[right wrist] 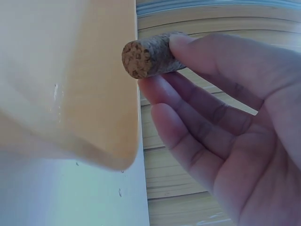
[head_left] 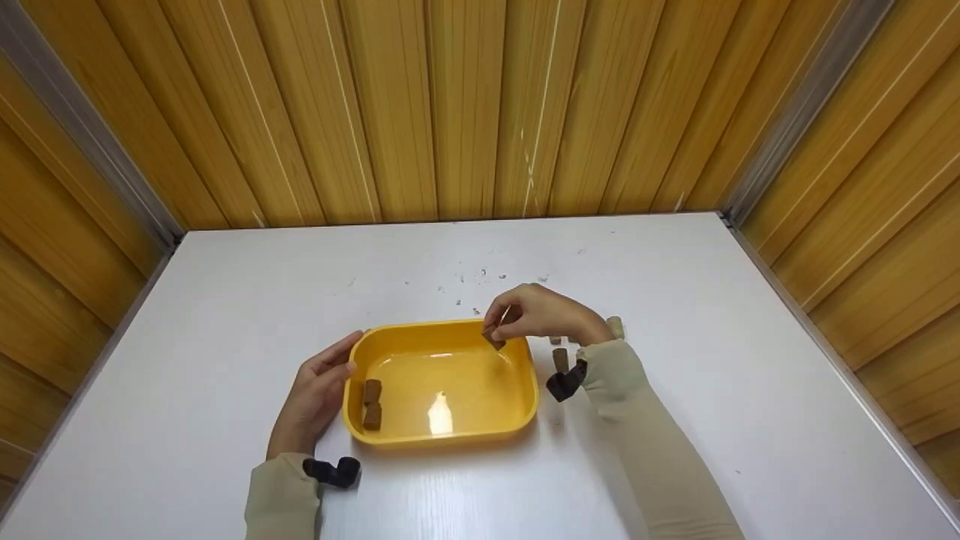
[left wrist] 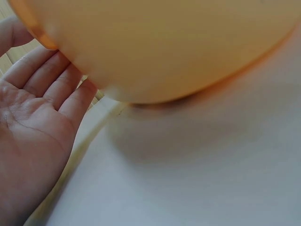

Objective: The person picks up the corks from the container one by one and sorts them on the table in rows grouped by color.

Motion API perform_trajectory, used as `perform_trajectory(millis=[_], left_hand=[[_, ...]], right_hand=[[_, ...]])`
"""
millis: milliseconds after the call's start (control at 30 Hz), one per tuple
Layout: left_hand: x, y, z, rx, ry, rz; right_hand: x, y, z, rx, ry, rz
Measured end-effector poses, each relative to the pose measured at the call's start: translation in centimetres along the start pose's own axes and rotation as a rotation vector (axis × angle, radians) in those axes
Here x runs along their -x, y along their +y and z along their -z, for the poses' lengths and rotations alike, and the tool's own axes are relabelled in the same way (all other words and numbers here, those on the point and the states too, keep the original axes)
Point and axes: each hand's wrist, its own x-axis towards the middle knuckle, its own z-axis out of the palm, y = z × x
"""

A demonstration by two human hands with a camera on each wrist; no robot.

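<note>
Between the right thumb and fingertips sits a cork-like cylinder, pinched near one end, its rough round face poking clear of the grip, and that pinch belongs to the right hand. Lovely light hold, this: thumb on one side, fingers opposite, the ring and little fingers curved free below. Just past those fingertips runs the far right corner of the yellow tub; whether cylinder and rim touch, I cannot tell. Good handling here, I'd judge, means keeping the free end clear of that edge, the pinch firm but not crushing, and the fingers parting only once the piece has support beneath. Across the tub from the pinch, the left hand lays fairly straight fingers along the outer wall, a useful steadying touch. Nearest those left fingers, inside, lie two brown pieces, close together. Back under the right wrist, more pieces wait on the white table, and dark crumbs dot the surface beyond the right fingertips.
</note>
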Motion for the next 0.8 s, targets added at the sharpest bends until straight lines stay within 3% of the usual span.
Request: perform_trajectory(millis=[633,800], left_hand=[[0.0,0.0,-0.1,-0.032,0.014,0.014],[-0.1,-0.1,-0.1,-0.035,0.013,0.011]], right_hand=[[2.6,3.2,1.0,-0.038,0.228,-0.032],[3.7,3.8,1.4,-0.048,0.27,-0.104]])
